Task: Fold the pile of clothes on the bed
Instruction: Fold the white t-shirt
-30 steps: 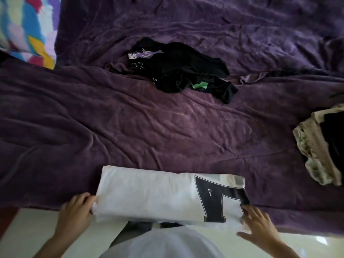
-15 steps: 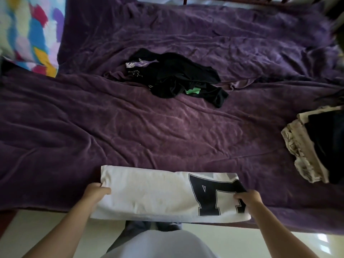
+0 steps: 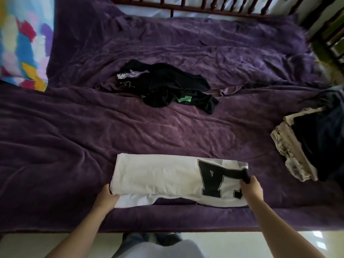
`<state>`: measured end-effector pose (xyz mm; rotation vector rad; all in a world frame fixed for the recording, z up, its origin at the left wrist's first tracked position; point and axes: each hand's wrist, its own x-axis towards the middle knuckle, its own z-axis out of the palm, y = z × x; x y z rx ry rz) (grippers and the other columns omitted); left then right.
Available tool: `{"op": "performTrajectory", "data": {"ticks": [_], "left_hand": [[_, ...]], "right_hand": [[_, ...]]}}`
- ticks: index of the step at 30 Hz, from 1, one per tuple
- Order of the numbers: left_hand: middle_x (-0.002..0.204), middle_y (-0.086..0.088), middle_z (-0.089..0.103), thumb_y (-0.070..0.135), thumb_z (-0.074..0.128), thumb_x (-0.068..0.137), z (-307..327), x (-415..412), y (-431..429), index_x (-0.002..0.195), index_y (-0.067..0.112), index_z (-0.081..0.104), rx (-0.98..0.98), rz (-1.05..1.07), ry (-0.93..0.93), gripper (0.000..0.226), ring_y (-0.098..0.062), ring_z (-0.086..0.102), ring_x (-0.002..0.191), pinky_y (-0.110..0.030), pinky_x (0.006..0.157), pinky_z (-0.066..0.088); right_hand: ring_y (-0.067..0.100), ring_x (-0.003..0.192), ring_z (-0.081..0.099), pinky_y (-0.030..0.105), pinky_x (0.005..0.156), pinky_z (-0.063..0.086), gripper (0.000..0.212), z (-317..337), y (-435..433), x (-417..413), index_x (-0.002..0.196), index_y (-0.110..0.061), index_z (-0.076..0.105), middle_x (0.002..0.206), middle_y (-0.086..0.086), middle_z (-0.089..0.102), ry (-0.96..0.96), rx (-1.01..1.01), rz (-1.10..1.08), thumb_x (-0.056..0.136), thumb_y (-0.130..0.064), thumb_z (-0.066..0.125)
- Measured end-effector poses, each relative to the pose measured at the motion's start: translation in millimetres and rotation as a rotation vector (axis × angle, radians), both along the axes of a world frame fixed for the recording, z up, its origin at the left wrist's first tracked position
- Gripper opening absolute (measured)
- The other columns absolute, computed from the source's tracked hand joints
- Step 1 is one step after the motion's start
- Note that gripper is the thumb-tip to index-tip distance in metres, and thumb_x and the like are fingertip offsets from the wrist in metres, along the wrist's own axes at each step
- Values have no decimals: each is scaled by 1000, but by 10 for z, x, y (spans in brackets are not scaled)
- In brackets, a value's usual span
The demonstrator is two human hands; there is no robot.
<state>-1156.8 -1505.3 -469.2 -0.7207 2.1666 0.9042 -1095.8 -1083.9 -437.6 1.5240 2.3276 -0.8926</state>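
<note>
"White cotton, that shirt (image 3: 160,175). Where did it lie?"

"On the purple blanket (image 3: 74,136), close to its near edge, folded into 1 long strip. The long axis ran left to right, with the black letter (image 3: 214,179) toward the right end."

"And the hands?"

"1 at each end. The left hand (image 3: 107,197) gripped the near left corner, fingers tucked under the cloth. The right hand (image 3: 251,189) pinched the right end beside the letter, fingers curled over it. Neither was nearer, since each held its own end."

"So the next fold?"

"I judged it would carry 1 end across to the other, along that axis. A lower layer stuck out unevenly on the near side, so the edges might have needed squaring first."

"Was there room?"

"Bare blanket lay on the far side of the strip. The black heap (image 3: 163,86) sat well apart, toward the far middle. The folded stack (image 3: 297,149) lay to the right, near the right hand but apart from it."
</note>
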Motion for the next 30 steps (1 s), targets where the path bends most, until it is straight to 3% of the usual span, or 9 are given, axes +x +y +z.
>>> {"op": "performTrajectory", "data": {"ticks": [4, 7, 10, 14, 17, 18, 21, 27, 30], "left_hand": [[141, -10, 42, 18, 56, 88, -17, 7, -6, 139, 12, 39, -245, -449, 242, 54, -30, 43, 126, -39, 100, 41], [143, -4, 43, 15, 53, 92, 7, -70, 159, 133, 12, 49, -41, -573, 285, 41, -20, 40, 130, -29, 103, 36], [127, -7, 58, 23, 50, 96, 216, -192, 389, 118, 12, 60, 342, -188, 139, 27, -22, 52, 115, -31, 94, 37], [81, 0, 65, 52, 33, 95, 373, -329, 419, 81, 18, 61, 735, 429, -115, 46, -21, 58, 79, -37, 82, 41], [78, 19, 58, 28, 38, 101, 384, -356, 418, 85, 25, 50, 661, 389, -93, 20, 5, 59, 69, -19, 68, 47], [88, 10, 61, 26, 47, 98, 368, -340, 384, 97, 21, 53, 640, 383, -112, 9, 1, 63, 74, -21, 67, 50], [101, -11, 64, 12, 67, 83, 218, -307, 398, 118, 5, 56, 429, 380, -57, 37, -26, 62, 89, -34, 71, 51], [75, -7, 58, -14, 43, 81, 394, -382, 411, 105, 16, 59, 388, 345, 273, 41, -20, 49, 59, -18, 39, 39], [105, -15, 62, -9, 44, 82, 310, -363, 248, 125, 12, 52, 262, 298, 319, 49, -30, 58, 82, -26, 59, 49]], "right_hand": [[36, 93, 60, 40, 85, 43, 13, 239, -266, -243, 98, -8, 51, 94, 16, 64, -49, 216, 122, 89, -16, 48], [36, 91, 63, 36, 79, 45, 21, 467, -699, -489, 106, -8, 55, 97, 17, 68, 7, 252, 279, 90, -20, 49], [30, 88, 64, 29, 69, 40, 23, 646, -1379, -648, 110, -17, 61, 94, 9, 70, 120, 121, 489, 88, -23, 56], [4, 64, 48, 21, 67, 38, 31, 683, -2172, -759, 116, -19, 61, 72, -11, 52, 177, -520, 823, 85, -20, 65], [9, 85, 54, 16, 75, 41, 38, 599, -2328, -749, 128, -19, 54, 93, -5, 58, 61, -704, 860, 91, -30, 58], [11, 91, 54, 16, 77, 40, 39, 555, -2299, -725, 130, -19, 53, 100, -3, 59, 44, -669, 829, 94, -32, 54], [16, 110, 56, 14, 80, 38, 38, 410, -2103, -622, 131, -18, 52, 123, 4, 60, 9, -497, 770, 96, -32, 48], [17, 131, 35, 24, 104, 31, 45, 161, -1821, -370, 140, -25, 40, 143, -1, 40, -117, -223, 918, 96, -35, 46], [22, 138, 23, 34, 110, 28, 59, 76, -1896, -296, 147, -31, 22, 154, -1, 18, -224, -193, 1102, 95, -35, 48]]}}
